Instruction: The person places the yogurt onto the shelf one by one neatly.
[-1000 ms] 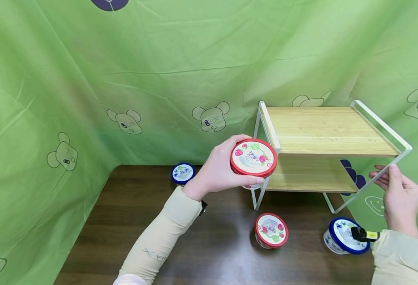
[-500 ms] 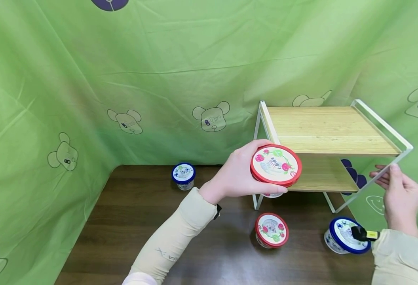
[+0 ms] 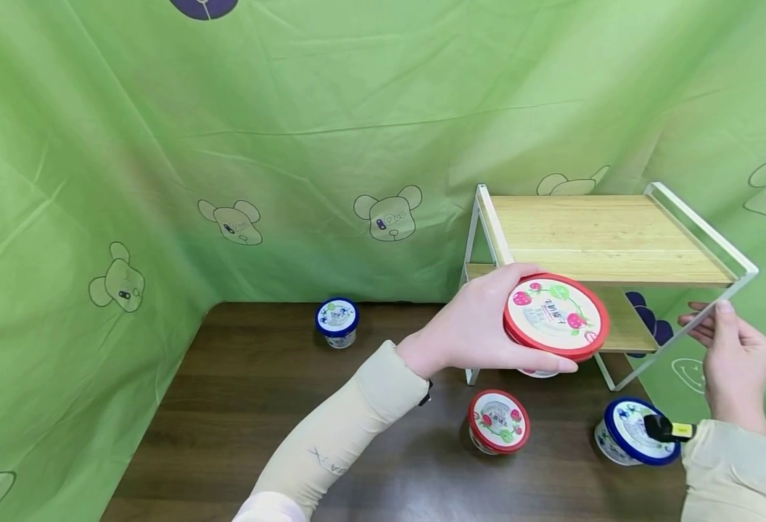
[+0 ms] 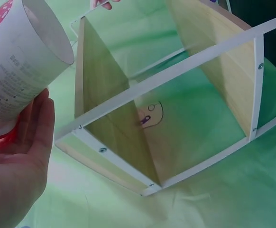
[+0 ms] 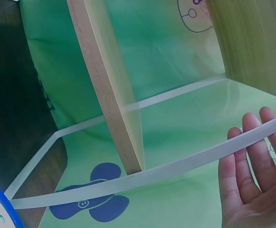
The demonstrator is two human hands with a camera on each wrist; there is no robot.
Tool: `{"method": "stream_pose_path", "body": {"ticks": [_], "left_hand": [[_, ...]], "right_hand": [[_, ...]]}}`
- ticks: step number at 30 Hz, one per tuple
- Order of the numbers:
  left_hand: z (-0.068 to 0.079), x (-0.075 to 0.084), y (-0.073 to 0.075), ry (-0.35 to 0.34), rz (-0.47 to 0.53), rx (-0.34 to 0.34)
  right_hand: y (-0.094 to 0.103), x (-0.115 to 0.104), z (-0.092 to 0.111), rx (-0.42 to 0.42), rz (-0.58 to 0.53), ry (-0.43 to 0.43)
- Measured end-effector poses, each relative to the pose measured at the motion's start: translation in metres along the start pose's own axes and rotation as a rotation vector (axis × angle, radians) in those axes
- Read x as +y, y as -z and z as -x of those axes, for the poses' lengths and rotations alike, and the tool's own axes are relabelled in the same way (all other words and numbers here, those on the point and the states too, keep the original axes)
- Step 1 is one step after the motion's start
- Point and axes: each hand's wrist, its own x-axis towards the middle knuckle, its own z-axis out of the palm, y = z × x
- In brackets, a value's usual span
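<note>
In the head view my left hand (image 3: 481,322) grips a white tub with a red lid (image 3: 556,315) printed with strawberries. It holds the tub in front of the small two-tier shelf (image 3: 611,239). The left wrist view shows the tub's white side and base (image 4: 19,66) near the shelf's white frame. My right hand (image 3: 738,355) holds the shelf's right front bar, thumb on one side and fingers on the other. In the right wrist view the fingers (image 5: 254,156) lie behind that bar (image 5: 190,166); the thumb is out of that view.
Another red-lidded tub (image 3: 498,422) stands on the dark wooden table (image 3: 246,435) below the shelf. One blue-lidded tub (image 3: 634,431) is near the right wrist, another (image 3: 337,321) at the back. A green curtain (image 3: 305,145) hangs behind and to the left.
My left hand has carried the red-lidded tub rightward and slightly down across the front of the shelf. The right hand has stayed at the bar.
</note>
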Motion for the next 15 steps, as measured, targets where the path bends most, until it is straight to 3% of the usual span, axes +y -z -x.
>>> {"method": "stream_pose_path", "body": {"ticks": [8,15], "left_hand": [[-0.012,0.014,-0.003,0.02,-0.061,-0.042],[-0.022,0.022,-0.002,-0.006,-0.082,-0.051]], "right_hand": [[0.001,0.002,-0.003,0.023,0.048,0.005],[0.0,0.002,-0.003,0.03,0.06,-0.002]]}}
